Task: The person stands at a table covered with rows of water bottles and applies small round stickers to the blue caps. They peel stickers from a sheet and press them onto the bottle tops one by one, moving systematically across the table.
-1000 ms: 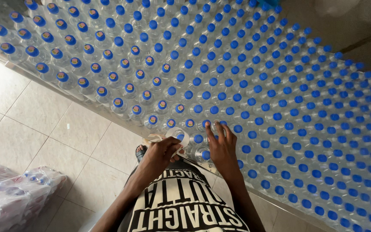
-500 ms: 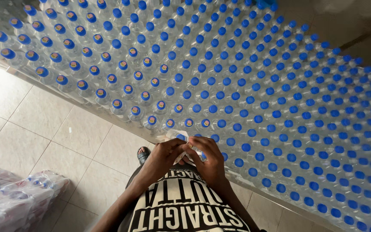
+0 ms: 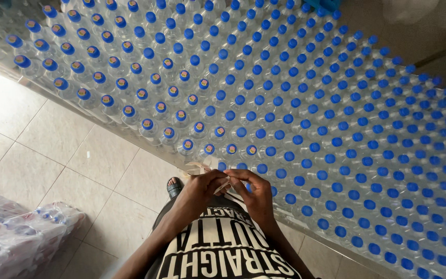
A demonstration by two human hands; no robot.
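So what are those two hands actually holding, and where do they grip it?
The left hand and right hand meet on a small pale strip or sticker roll, pinching it at its near end with the fingertips. What it is exactly cannot be told.

You're in a water bottling or packing plant, not a home. Just ahead of your hands [image 3: 233,194] & stretching far to the right: a huge block of clear plastic bottles [image 3: 295,119] w/ blue caps, packed cap to cap on a long metal table [image 3: 331,243]. Bottles to the upper left of your hands carry small seals [image 3: 147,124] on their caps; rest are bare blue. Well to the lower left of your hands, shrink-wrapped bottle packs [image 3: 21,237] sit on a pale tiled floor [image 3: 52,150].
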